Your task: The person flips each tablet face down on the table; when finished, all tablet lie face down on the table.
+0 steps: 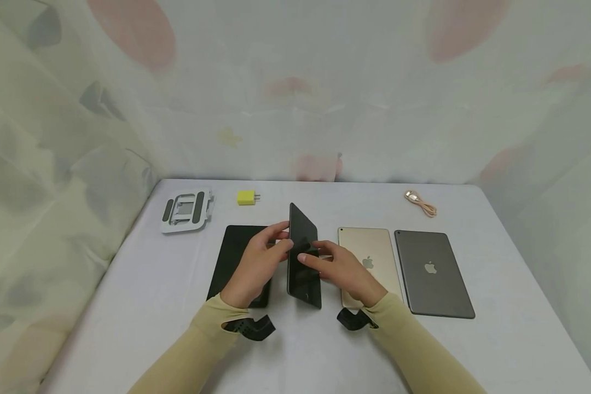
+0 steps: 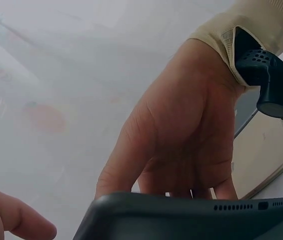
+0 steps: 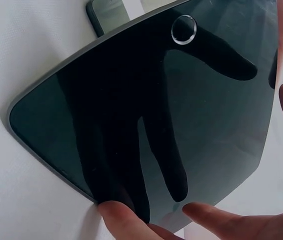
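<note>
Between the two hands, a dark tablet (image 1: 302, 262) with a home button stands on edge, its glossy screen showing in the right wrist view. My left hand (image 1: 256, 260) grips its left edge, thumb and fingers bent around it. From the other side, my right hand (image 1: 345, 271) holds it with the thumb on the screen and the other fingers at the right edge. The left wrist view shows the tablet's bottom edge (image 2: 246, 205) with speaker holes, and the right hand (image 2: 181, 115) behind it. A dark hand reflection covers much of the screen (image 3: 221, 115).
A black tablet (image 1: 233, 257) lies under the left hand. To the right lie a gold tablet (image 1: 369, 246), partly covered by the right hand, and a grey tablet (image 1: 433, 273). Farther back are a white folding stand (image 1: 187, 210), a yellow charger plug (image 1: 246, 197) and a coiled cable (image 1: 421, 203).
</note>
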